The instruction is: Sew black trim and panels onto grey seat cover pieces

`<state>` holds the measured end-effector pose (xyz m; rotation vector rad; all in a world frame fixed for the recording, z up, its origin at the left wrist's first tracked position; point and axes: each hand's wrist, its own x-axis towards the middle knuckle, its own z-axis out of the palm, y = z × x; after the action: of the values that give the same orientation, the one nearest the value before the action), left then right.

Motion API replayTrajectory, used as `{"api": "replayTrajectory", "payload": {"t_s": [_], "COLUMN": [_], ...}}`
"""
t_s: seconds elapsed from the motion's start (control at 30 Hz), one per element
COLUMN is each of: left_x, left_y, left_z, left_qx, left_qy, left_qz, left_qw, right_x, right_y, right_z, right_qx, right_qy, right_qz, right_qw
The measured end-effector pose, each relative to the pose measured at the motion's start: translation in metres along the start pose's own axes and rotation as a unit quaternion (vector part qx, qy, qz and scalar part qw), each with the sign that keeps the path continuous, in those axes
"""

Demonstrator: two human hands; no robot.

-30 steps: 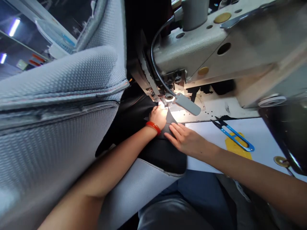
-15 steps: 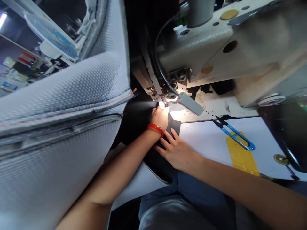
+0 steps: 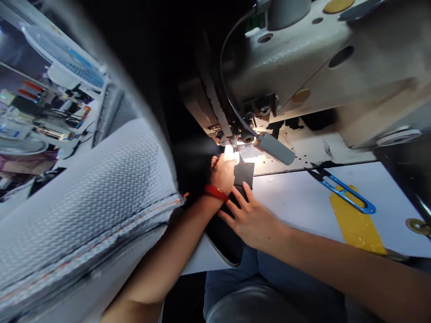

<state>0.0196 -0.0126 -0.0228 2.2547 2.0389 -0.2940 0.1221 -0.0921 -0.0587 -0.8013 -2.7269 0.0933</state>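
My left hand [image 3: 224,172], with a red bangle at the wrist, is close to the lit needle area of a sewing machine [image 3: 269,67]. Its fingers are bunched on black fabric [image 3: 224,242]; glare hides the fingertips. Just below and right, my right hand [image 3: 254,220] lies flat with fingers spread over the same fabric. Its fingertips reach the lower edge of a small dark grey flap [image 3: 244,174], which bears a line of reddish stitching. Light-grey textured material [image 3: 111,188] with orange stitching rises along the left, joined to dark material near the machine.
Blue thread snips [image 3: 346,190] lie across yellow tape [image 3: 357,224] on the white table [image 3: 289,197]. A grey lamp head [image 3: 276,149] hangs on a flexible neck beside the needle. Right of the tape is a brass-coloured disc [image 3: 417,225]. A fan [image 3: 67,54] stands in the background.
The grey textured material has dropped lower on the left, uncovering more background. The grey flap sits slightly farther up toward the machine, clearer of my right fingers. The view has shifted a little.
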Motion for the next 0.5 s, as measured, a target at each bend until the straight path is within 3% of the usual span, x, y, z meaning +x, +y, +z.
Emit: {"api": "replayTrajectory", "payload": {"t_s": [0.23, 0.5], "left_x": [0.01, 0.027], "left_y": [0.001, -0.001], "left_z": [-0.003, -0.011], "left_qx": [-0.016, -0.056], "left_qy": [-0.01, -0.01], "left_qz": [0.012, 0.011], "left_qw": [1.0, 0.998], "right_x": [0.023, 0.062], "right_y": [-0.006, -0.006], "right_z": [0.008, 0.015], "right_qx": [-0.034, -0.005], "right_qy": [0.012, -0.077], "right_qz": [0.063, 0.107], "right_qw": [0.997, 0.991]}}
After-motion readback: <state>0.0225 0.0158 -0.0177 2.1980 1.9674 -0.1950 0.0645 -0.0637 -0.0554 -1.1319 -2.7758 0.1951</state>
